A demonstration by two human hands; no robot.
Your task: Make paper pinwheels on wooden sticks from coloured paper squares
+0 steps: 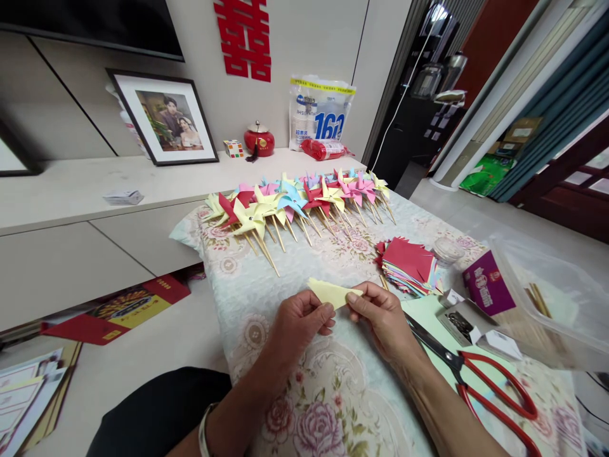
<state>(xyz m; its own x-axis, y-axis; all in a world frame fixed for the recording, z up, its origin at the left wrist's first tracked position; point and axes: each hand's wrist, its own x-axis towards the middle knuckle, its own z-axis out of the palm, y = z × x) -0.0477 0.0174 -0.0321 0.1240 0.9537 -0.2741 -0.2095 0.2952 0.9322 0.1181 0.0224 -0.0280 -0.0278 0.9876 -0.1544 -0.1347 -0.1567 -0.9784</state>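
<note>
A folded piece of pale yellow paper (pixel 333 293) is held up between both hands over the flowered tablecloth (pixel 323 419). My left hand (pixel 304 317) pinches its lower left part between thumb and fingers. At its right corner, my right hand (pixel 378 311) grips it with the thumb on top. Beyond the hands lie several paper pinwheels (pixel 290 200) in red, yellow, blue and pink on wooden sticks. Scissors with red handles (pixel 457 362) rest beside my right forearm, partly hidden by it. A stack of coloured paper squares (pixel 412 263) sits to the right.
On the right stand a clear plastic bin (pixel 547 317), a small open box of dark metal pieces (pixel 459 327) and a round clear container (pixel 447 251). Behind the table, a white cabinet (pixel 181 184) carries a framed photo (pixel 164 120), a red jar (pixel 261 141) and a plastic bag (pixel 318 114).
</note>
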